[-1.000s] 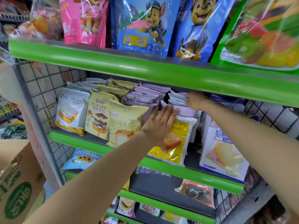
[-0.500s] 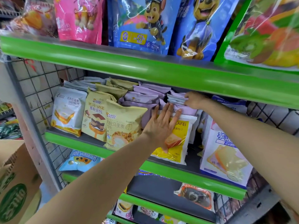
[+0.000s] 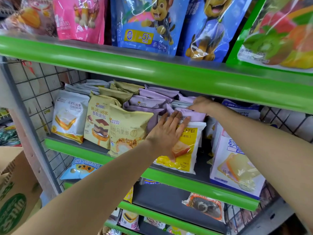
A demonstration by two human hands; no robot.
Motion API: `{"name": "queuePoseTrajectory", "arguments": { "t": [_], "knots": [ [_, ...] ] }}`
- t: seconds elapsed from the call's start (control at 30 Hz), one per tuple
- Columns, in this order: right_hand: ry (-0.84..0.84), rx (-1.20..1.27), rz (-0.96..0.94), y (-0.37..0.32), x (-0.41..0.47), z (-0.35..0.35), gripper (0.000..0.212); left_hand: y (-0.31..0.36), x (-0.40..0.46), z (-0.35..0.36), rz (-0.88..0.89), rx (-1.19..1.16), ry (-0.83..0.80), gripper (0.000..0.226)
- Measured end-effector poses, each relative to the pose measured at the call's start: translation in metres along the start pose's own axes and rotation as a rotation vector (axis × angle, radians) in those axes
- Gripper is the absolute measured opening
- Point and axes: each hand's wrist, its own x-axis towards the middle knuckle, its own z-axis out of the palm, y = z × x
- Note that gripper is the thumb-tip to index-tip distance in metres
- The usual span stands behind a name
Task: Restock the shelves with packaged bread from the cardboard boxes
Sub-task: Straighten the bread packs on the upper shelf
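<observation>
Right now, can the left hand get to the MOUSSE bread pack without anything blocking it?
Probably yes. The left hand lies flat on the yellow toast pack; the MOUSSE pack stands at the shelf front to its left, with only the walnut bread pack partly overlapping it.

Left hand (image 3: 166, 133) flat, fingers (image 3: 174, 116) spread; right hand (image 3: 202, 104) curled.

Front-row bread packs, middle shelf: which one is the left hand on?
The yellow-and-white toast pack, rightmost of the four upright front packs; the left hand lies flat across its top.
</observation>
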Motion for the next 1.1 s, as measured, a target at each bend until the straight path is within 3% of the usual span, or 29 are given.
{"name": "queuePoseTrajectory", "arguments": {
  "t": [0.1,0.17,0.3,0.4,0.53,0.6,0.73,0.87,1.0,1.1],
  "knots": [
    [-0.008,0.019,0.011,0.008,0.000,-0.002,0.035,0.000,0.000,0.001,0.034,0.006,0.010,0.140],
    [0.012,-0.017,0.031,0.007,-0.002,-0.004,0.048,0.001,0.000,0.000,0.014,0.002,0.018,0.141],
    [0.112,-0.061,-0.015,0.000,-0.005,-0.008,0.053,0.005,0.001,-0.001,-0.020,0.005,0.024,0.143],
    [0.021,-0.035,-0.109,-0.003,-0.004,-0.007,0.064,0.005,0.003,0.000,-0.012,0.010,0.026,0.145],
    [-0.014,-0.036,-0.116,-0.004,-0.006,-0.008,0.057,0.005,0.006,-0.003,-0.003,0.020,0.021,0.147],
    [0.014,0.016,-0.155,-0.007,-0.014,-0.010,0.044,0.005,0.004,-0.004,-0.009,0.002,0.024,0.145],
    [0.145,0.043,-0.185,0.002,-0.047,-0.019,0.043,0.010,-0.011,0.000,-0.065,-0.081,0.140,0.129],
    [0.354,-0.006,-0.114,0.018,-0.106,-0.030,0.041,0.028,-0.023,-0.013,-0.013,-0.275,0.250,0.085],
    [0.619,-0.007,0.018,0.039,-0.158,-0.026,0.043,0.051,-0.020,-0.047,0.105,-0.512,0.268,0.078],
    [0.645,0.217,0.187,0.055,-0.187,-0.013,0.062,0.067,-0.011,-0.064,0.068,-0.817,0.234,0.075]
  ]
}}
